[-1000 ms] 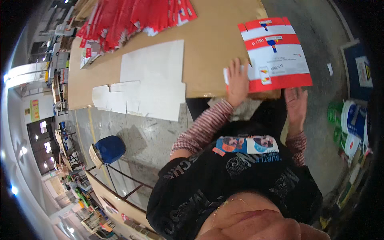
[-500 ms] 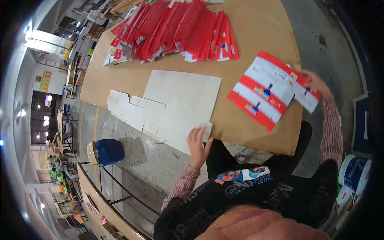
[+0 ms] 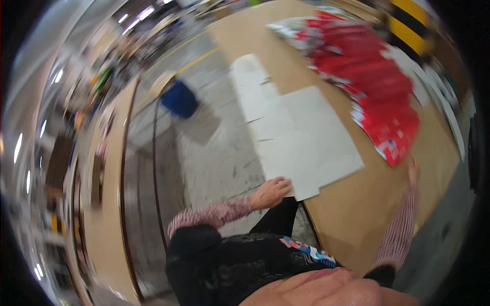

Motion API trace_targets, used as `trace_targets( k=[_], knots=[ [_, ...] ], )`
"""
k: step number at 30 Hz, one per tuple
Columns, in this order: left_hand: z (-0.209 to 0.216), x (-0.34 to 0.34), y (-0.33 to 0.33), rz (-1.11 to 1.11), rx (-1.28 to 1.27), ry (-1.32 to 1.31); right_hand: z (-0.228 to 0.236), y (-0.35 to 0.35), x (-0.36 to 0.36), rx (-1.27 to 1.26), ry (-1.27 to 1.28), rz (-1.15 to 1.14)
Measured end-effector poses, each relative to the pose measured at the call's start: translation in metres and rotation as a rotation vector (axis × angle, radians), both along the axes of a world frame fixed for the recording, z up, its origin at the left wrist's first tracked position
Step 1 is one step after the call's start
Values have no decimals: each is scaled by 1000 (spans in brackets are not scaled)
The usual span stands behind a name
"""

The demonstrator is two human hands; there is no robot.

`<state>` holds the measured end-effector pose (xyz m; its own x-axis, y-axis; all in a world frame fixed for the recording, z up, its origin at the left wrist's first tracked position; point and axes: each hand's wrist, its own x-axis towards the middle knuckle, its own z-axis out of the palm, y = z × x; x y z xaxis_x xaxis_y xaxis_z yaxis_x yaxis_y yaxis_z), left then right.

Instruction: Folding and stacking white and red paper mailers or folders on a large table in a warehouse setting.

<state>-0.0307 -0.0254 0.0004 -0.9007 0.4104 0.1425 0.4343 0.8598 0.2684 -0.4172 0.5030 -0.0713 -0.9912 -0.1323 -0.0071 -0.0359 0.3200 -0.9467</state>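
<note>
A large flat white carton blank [image 3: 311, 137], with slits and flaps along its left side, lies partly on the table and overhangs its left edge. My left hand [image 3: 273, 193] is closed on the near corner of this blank, fingers curled over its edge. My right hand [image 3: 413, 172] is stretched out over the right part of the table, close to the near end of a fanned row of red and white flat cartons [image 3: 367, 76]. Motion blurs it, but its fingers look extended and I see nothing in them.
The brown table [image 3: 352, 214] runs away from me. On the floor to the left stands a blue bin [image 3: 178, 99]; a second long table [image 3: 104, 204] lies further left. Beyond the cartons is a black and yellow striped post [image 3: 408, 25].
The view has swung, so the table now slants to the right. My right hand no longer holds the red and white flat carton, which is out of sight. My left fingers have closed on the blank's corner.
</note>
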Motion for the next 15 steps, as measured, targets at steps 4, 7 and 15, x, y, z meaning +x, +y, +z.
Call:
trace_targets(
  k=[4,7,15],
  knots=[
    [21,-10,-31,29,-67,-161,51,-85,139,191,-181,59],
    [113,-40,-3,-171,-64,283,107,-77,251,297,357,118],
    [77,6,244,-895,460,111,176,-128,429,392,682,184]
  ],
)
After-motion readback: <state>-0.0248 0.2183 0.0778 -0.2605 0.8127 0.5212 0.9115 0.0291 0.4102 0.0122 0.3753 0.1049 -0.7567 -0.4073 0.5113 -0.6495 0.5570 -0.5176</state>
